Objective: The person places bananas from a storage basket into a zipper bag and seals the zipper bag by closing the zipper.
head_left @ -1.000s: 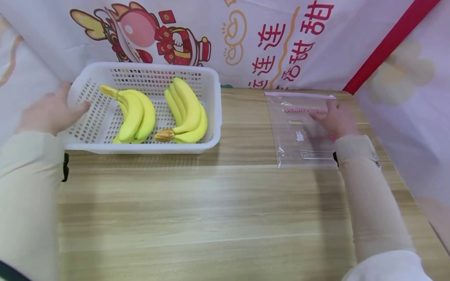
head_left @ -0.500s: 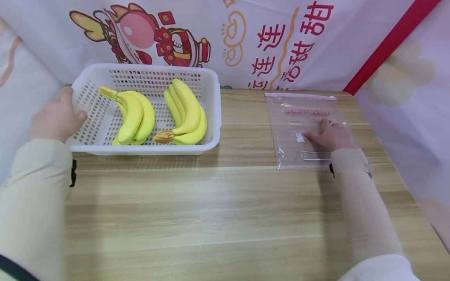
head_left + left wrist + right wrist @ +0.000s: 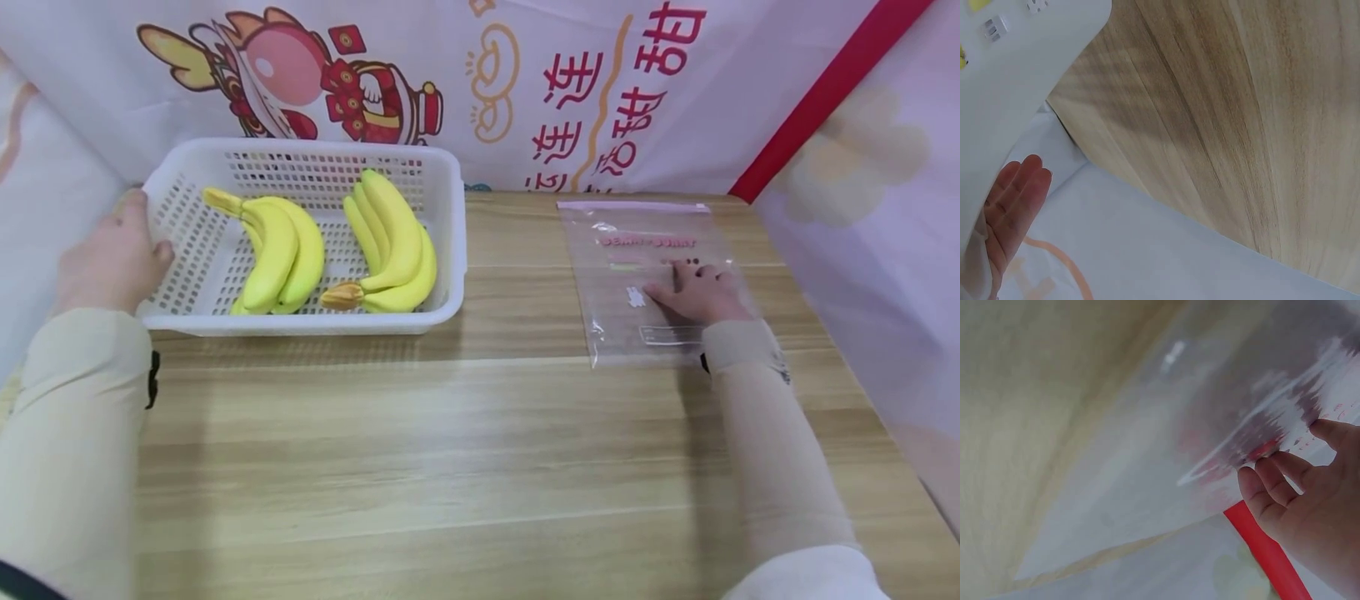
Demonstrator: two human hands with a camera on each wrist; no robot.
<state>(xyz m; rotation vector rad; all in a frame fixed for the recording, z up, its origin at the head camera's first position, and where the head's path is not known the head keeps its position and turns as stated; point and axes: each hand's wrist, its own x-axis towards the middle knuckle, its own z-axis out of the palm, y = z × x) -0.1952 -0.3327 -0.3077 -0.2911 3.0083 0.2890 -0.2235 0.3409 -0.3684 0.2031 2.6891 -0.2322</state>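
Observation:
A white perforated plastic basket [image 3: 300,321] stands at the back left and holds two bunches of yellow bananas, a left bunch [image 3: 272,258] and a right one [image 3: 397,242]. My left hand [image 3: 108,254] is at the basket's left end, thumb near the rim. In the left wrist view its fingers [image 3: 1019,187] extend straight along the outer wall. To the right, a clear zip bag [image 3: 615,321] with pink lettering lies flat. My right hand [image 3: 701,293] is over the bag's right half, its fingertips [image 3: 1266,464] down at the plastic and the fingers slightly bent.
A wooden tabletop [image 3: 450,467] spreads in front of the basket and bag. Behind them hangs a printed white cloth [image 3: 502,100] with red characters and a cartoon figure. A red strip [image 3: 832,92] marks the corner at right, beside another cloth wall [image 3: 862,275].
My right hand has moved toward me and down onto the middle right of the bag. My left hand has shifted slightly right and nearer, then a little left. Basket and bag stay in place.

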